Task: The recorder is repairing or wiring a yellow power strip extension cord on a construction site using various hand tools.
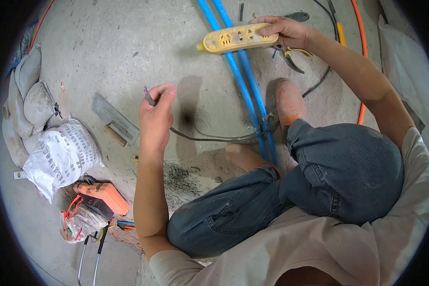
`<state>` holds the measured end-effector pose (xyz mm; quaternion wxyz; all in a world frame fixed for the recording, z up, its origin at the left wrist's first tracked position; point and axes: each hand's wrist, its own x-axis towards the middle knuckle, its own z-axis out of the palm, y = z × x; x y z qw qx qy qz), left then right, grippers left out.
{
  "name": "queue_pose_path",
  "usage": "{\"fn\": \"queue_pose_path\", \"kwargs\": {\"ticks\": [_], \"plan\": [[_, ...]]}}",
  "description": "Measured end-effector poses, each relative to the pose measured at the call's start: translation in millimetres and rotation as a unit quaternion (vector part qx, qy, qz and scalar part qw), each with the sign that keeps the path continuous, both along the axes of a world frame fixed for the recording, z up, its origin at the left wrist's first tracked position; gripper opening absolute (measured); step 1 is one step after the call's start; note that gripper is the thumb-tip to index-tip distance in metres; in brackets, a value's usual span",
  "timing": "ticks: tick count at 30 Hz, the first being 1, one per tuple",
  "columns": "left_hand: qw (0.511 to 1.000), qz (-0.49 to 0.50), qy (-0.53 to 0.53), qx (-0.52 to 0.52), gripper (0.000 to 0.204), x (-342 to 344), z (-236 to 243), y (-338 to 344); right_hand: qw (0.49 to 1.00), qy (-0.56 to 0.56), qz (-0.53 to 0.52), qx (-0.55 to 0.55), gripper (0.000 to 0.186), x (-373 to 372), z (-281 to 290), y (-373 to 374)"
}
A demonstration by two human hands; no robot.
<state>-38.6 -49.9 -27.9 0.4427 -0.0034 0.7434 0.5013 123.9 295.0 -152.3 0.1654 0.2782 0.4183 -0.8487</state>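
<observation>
Over the blue pipes (247, 86), your right hand (287, 32) is clamped on one end of the yellow power strip (237, 40), probably so its sockets (250, 35) face you, while your left hand (158, 110) pinches the dark cable (150, 98) near its tip, likely for control.

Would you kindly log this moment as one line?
left hand: holds cable end | right hand: holds power strip | blue pipes: beneath power strip | trowel: on floor | pliers: on floor
</observation>
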Motion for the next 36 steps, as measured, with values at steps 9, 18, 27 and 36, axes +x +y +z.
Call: {"fn": "queue_pose_path", "kwargs": {"ticks": [9,18,27,36], "plan": [[0.999,0.018,-0.037,0.015,0.027,-1.7,1.1,13.0,0.999,0.031,0.005,-0.038,0.046,-1.3,2.4,6.1],[0.994,0.03,-0.076,0.073,0.03,-1.5,-5.1,4.4,0.992,-0.024,0.04,0.116,0.051,1.4,8.7,4.0],[0.993,0.035,-0.084,0.069,0.03,-1.2,-3.0,2.5,0.986,-0.052,0.101,0.119,0.048,-3.4,-0.4,3.3],[0.995,0.043,-0.072,0.052,0.033,-1.7,-3.5,-1.4,0.997,0.076,0.0,-0.008,0.053,-1.1,33.9,26.8]]}}
